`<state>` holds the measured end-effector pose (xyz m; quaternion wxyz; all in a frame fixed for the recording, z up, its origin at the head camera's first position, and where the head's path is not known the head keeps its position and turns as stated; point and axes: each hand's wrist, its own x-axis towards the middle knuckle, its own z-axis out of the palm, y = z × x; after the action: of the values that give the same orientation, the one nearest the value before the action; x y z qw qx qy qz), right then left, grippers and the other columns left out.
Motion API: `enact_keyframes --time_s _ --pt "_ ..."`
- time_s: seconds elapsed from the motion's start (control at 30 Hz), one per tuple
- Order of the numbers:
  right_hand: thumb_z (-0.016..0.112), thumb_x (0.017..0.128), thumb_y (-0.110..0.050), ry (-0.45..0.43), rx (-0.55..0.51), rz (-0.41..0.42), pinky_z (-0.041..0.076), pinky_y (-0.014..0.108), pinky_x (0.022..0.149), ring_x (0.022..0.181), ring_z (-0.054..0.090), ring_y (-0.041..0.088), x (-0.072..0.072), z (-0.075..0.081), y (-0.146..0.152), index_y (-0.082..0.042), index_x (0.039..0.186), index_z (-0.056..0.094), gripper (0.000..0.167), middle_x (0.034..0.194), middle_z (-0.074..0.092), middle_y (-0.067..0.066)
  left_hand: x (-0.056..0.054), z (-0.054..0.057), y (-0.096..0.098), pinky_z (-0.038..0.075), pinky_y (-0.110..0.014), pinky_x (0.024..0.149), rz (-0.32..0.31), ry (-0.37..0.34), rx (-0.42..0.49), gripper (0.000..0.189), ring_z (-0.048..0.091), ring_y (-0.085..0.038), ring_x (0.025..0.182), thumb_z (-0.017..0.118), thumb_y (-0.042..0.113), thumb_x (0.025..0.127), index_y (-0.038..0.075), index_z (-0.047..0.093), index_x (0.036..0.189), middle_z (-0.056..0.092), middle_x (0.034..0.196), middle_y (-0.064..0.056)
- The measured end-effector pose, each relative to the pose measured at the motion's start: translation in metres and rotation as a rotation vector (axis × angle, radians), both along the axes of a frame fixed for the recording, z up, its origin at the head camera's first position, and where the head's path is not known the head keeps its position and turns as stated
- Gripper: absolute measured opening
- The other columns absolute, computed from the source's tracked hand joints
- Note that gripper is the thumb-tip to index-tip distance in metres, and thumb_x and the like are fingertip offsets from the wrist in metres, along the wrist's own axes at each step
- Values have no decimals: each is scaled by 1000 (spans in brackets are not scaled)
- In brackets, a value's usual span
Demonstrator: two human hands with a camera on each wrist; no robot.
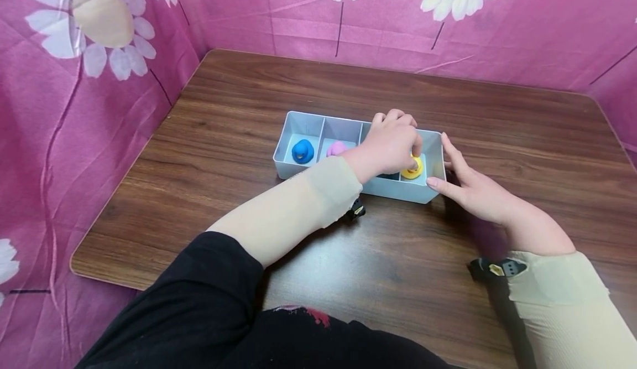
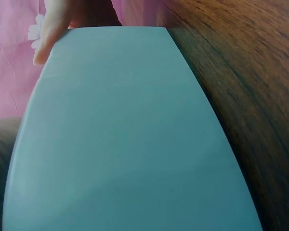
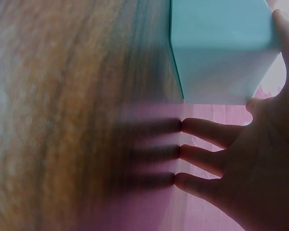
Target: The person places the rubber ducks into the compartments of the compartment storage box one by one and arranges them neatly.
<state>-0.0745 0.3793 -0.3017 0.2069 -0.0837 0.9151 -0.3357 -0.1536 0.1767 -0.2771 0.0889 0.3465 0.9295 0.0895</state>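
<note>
A light grey-blue divided box (image 1: 398, 190) stands on the table. My left hand (image 1: 390, 142) reaches over it from the left, thumb and forefinger pinching a yellow rubber duck (image 1: 412, 169) in the rightmost compartment. A blue rubber duck (image 1: 302, 151) sits in the leftmost compartment; a pink duck (image 1: 336, 148), partly covered by my left wrist, is in the one beside it. My left hand hides most of the compartment left of the yellow duck. My right hand (image 1: 478, 189) spans the box's right end, thumb and forefinger straight at its corners. Its other fingertips (image 3: 189, 126) touch the tabletop.
The brown wood-grain table (image 1: 239, 98) extends around the box, with its left edge sloping toward me. Pink cloth (image 1: 278, 20) with white daisies hangs behind and to the left. A small black wrist device (image 1: 500, 268) is on my right wrist.
</note>
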Motion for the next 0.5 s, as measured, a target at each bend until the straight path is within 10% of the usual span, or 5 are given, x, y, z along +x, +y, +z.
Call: enact_keyframes --time_s 0.5 --pt "53 102 -40 3 8 -3 25 65 102 137 28 48 -2 -2 2 -46 149 -23 89 150 31 30 -1 -3 3 22 -35 100 11 13 -9 20 26 -15 135 72 53 86 39 74 100 50 130 12"
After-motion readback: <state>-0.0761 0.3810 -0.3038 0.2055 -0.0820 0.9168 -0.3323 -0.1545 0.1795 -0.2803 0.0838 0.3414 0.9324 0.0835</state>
